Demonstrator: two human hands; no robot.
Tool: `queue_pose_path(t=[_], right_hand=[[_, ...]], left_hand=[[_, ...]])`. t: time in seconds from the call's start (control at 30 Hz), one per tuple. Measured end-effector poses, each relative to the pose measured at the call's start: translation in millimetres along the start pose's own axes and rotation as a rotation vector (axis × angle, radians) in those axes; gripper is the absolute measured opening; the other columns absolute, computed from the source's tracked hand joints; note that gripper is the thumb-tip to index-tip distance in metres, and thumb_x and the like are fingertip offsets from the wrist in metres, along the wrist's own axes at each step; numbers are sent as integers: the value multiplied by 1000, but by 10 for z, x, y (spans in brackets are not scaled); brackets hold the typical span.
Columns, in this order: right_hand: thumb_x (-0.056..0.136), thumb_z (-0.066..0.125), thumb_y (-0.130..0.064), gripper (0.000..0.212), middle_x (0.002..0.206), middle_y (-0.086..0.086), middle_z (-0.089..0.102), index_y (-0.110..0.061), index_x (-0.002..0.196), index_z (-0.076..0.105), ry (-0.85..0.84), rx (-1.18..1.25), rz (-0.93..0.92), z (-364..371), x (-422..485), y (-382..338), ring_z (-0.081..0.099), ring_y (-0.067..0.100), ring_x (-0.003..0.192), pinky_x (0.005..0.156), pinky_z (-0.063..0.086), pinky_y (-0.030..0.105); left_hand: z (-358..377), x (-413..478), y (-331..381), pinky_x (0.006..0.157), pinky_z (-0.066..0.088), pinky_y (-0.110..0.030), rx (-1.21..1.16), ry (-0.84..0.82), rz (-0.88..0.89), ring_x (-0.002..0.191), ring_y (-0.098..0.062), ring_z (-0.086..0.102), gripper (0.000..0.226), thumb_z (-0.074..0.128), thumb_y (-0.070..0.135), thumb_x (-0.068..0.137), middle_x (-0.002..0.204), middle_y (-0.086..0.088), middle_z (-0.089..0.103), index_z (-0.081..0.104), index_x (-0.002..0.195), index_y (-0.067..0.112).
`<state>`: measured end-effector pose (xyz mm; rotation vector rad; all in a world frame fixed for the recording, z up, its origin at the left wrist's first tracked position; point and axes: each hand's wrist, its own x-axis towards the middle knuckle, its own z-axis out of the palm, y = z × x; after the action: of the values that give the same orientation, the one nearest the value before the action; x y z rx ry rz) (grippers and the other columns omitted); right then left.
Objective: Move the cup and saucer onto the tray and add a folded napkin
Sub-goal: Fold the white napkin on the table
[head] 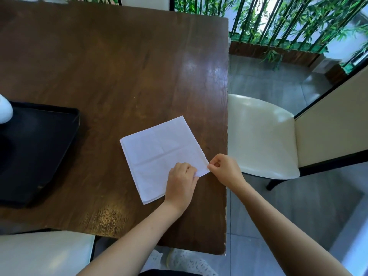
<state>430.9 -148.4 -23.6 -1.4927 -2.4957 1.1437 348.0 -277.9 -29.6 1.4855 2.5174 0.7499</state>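
A white paper napkin [157, 152] lies spread flat as a creased square on the dark wooden table [111, 62], near its right edge. My left hand [180, 181] rests on the napkin's near right part, fingers curled at its corner. My right hand [224, 169] pinches that same corner between thumb and fingers. A black tray [49, 148] lies at the left edge of the view. A white rounded piece, part of the cup or saucer [5, 109], shows at the tray's far left; the rest is cut off.
A cream chair [258, 136] stands close against the table's right side, with grey floor tiles beyond. Another cream chair seat [45, 253] sits at the near left. A bamboo screen [288, 22] lines the far right.
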Motion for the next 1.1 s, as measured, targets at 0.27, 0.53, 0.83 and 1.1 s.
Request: queue_pose_path(t=[0.27,0.53,0.83,1.1], right_hand=[[82,55,-11,22,83,26,66,9,83,64,-107,-41,13,-89,-12,25,57,30,66,53,42,29],[85,60,-16,15,93,-1,53,-10,99,58,-27,-163,-228,-49,-73,98,57,19,81,70,50,31],[79,69,-3,5,83,9,63,-6,79,65,66,-508,-829,-106,-170,240,58,27,72,58,53,36],[83,66,-9,4,77,6,64,-8,81,67,200,-592,-984,-61,-196,255,58,23,64,56,51,33]], left_hand=[[47,-44,-14,58,55,-24,208,23,151,68,-19,66,19,81,14,66,76,-6,72,74,83,9],[-39,-178,-125,63,56,-27,211,5,192,74,-20,67,20,78,21,71,83,-5,73,72,86,10],[-124,-192,-292,60,57,-25,315,15,343,71,-19,69,16,79,16,69,80,-7,74,74,82,8],[-98,-189,-286,59,53,-28,330,-16,335,72,-19,65,22,72,29,76,82,-3,71,70,89,12]])
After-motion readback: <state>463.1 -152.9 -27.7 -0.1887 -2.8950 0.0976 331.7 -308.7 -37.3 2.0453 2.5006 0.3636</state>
